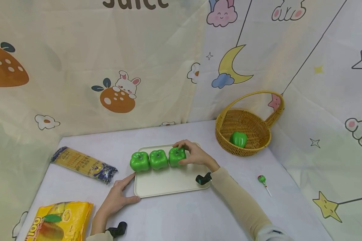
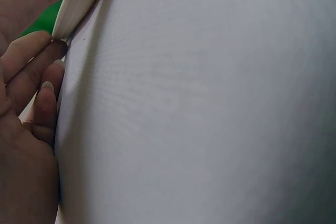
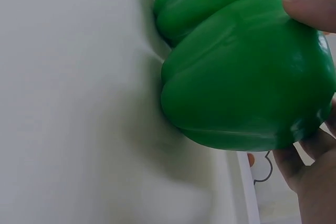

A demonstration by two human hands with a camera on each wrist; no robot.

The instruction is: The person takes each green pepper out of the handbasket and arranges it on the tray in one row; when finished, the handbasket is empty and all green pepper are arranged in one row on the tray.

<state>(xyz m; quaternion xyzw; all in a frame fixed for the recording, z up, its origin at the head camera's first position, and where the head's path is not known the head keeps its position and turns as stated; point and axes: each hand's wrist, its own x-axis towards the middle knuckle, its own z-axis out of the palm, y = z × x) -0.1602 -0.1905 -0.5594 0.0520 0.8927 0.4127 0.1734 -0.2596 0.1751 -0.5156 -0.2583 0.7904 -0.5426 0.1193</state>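
Observation:
A cream rectangular tray (image 1: 169, 184) lies on the white table with three green bell peppers in a row along its far half. My right hand (image 1: 194, 155) grips the rightmost bell pepper (image 1: 175, 158), thumb on its near side and fingers over the far side. In the right wrist view this bell pepper (image 3: 241, 77) rests close against the tray surface, beside the middle bell pepper (image 1: 158, 159). The left bell pepper (image 1: 139, 161) sits at the tray's left edge. My left hand (image 1: 116, 197) touches that edge with thumb and fingers spread; in its wrist view the fingertips (image 2: 48, 86) are by the rim.
A wicker basket (image 1: 244, 152) with another green bell pepper (image 1: 239, 139) stands at the back right. A lollipop (image 1: 262, 179) lies on the right. On the left are a noodle packet (image 1: 82, 164) and a yellow snack bag (image 1: 60, 221). Printed cloth walls surround the table.

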